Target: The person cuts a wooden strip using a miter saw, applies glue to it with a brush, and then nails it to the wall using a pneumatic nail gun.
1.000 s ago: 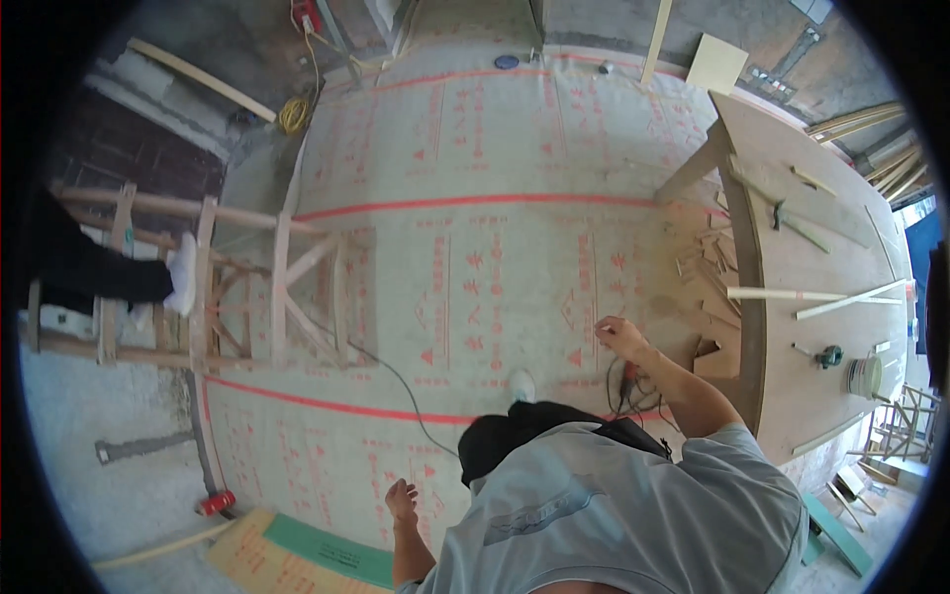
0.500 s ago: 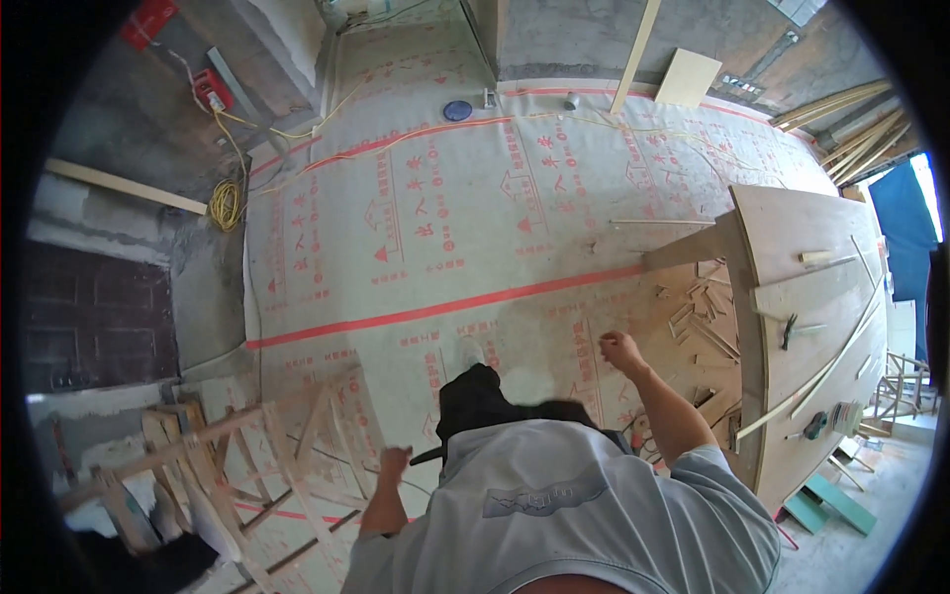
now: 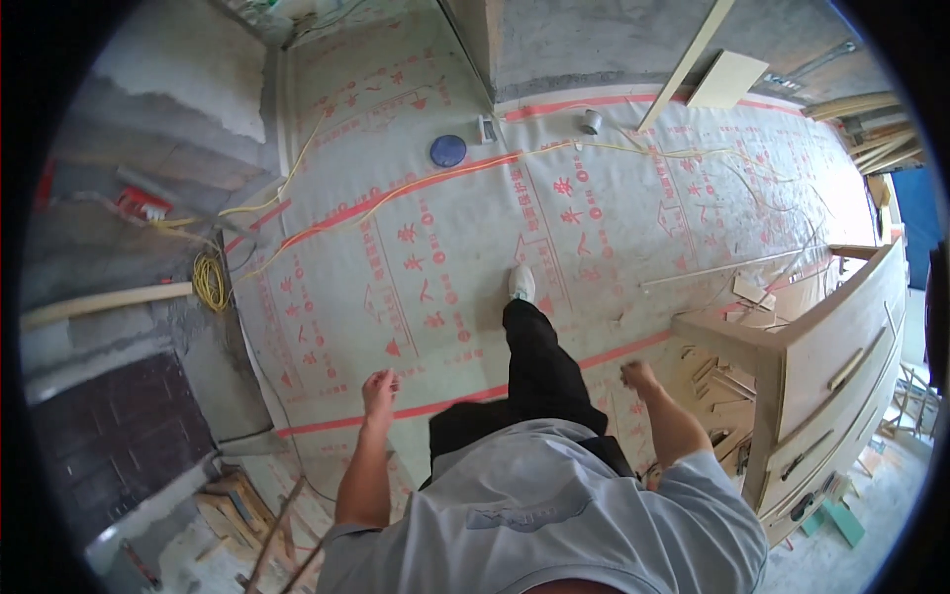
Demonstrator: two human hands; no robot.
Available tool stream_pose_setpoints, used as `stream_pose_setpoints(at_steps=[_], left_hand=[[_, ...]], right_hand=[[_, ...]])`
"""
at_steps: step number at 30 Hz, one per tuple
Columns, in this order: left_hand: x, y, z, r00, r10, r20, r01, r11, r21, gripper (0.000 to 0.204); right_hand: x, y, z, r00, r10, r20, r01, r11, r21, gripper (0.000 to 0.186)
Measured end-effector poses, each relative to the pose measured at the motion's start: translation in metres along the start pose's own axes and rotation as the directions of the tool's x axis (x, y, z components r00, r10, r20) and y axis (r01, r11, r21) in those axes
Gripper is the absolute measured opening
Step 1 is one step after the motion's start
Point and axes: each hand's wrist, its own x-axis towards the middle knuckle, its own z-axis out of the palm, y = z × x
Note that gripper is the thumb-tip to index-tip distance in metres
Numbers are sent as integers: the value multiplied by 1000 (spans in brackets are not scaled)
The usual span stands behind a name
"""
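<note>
My left hand [image 3: 379, 391] hangs in front of my body at the left, over the printed floor sheet [image 3: 465, 238]. Its fingers are loosely apart, and nothing shows in them. On the right, my right hand [image 3: 639, 376] has its fingers curled in, with no object visible in it. Both hands are in the air, touching nothing. The wooden workbench [image 3: 777, 386] stands nearest my right hand. One leg in black trousers [image 3: 539, 351] is stretched forward, its pale shoe [image 3: 522, 283] over the sheet.
Wood offcuts [image 3: 727, 386] lie beside the workbench. A yellow cable [image 3: 406, 188] runs across the floor, past a round blue object [image 3: 448, 150] and a grey cylinder [image 3: 591, 122]. Further cable hangs coiled [image 3: 210, 282] by the left wall. A board [image 3: 728, 79] leans at the back.
I have stepped forward, and the floor, cable and workbench have shifted in view. My left hand has swung forward and up; my right hand sits slightly lower in the picture.
</note>
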Motion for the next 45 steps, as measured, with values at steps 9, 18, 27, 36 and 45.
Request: stream_pose_setpoints(at_steps=[9,18,27,36,45], left_hand=[[204,187,241,789,386,478,-515,839,174,25],[434,231,338,556,-21,831,-751,415,513,40],[491,283,349,501,-64,863,-804,334,492,47],[512,317,367,505,-153,850,-767,373,522,47],[512,334,384,492,-191,849,-752,399,525,48]], right_hand=[[422,-332,-78,997,53,50,-65,961,269,31],[785,-418,10,947,183,-265,-152,979,134,30],[914,-418,78,834,535,-136,-275,616,738,18],[932,-450,69,775,503,-382,-491,861,136,45],[934,-446,76,791,485,-373,-527,850,-13,21]])
